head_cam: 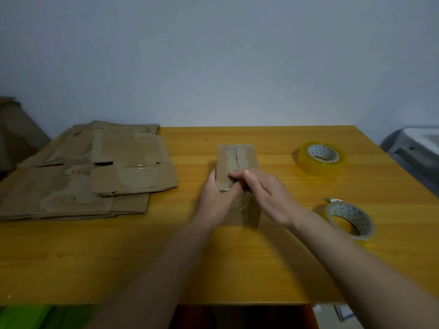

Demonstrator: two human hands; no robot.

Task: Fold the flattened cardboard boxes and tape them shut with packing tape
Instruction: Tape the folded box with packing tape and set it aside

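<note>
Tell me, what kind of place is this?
Probably a plain room used as a small packing spot: a yellow wooden table against a bare wall, a pile of flat cardboard, and tape rolls.

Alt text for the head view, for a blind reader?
Both hands, left hand and right hand, press tape onto a small cardboard box on a yellow table. Flattened boxes lie left, two tape rolls right.

A yellow wooden table (237, 269) carries a small box (237, 160) under both hands. A stack of flattened boxes (95, 172) lies well left of the left hand (217, 198). Two tape rolls (319, 159) (349, 219) lie right of the right hand (268, 195), one farther, one nearer.
</note>
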